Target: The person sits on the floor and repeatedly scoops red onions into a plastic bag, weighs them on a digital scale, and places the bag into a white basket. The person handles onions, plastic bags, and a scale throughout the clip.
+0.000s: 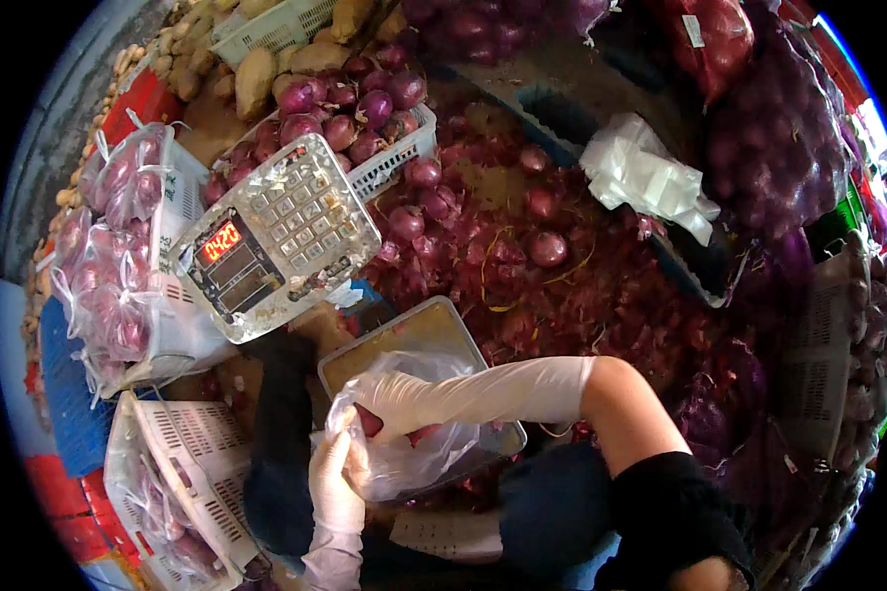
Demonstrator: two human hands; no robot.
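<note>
A clear plastic bag [429, 469] lies partly over the metal pan of a scale [414, 332], with red onions [423, 434] inside. My left hand [338, 458], in a pale glove, pinches the bag's edge at its left side. My right hand [384, 402], in a long pale glove, reaches into the mouth of the bag beside an onion [368, 421]; the film and the glove hide its fingertips. Beyond the pan stands the scale's keypad and display unit [288, 236], tilted, its red digits lit.
White crates [192, 473] with bagged onions stand at the left. A basket of red onions [392, 166] is behind the display. Loose onions [547, 249] and dry skins cover the floor. A bundle of plastic bags [647, 173] and mesh sacks of onions [772, 140] are at the right.
</note>
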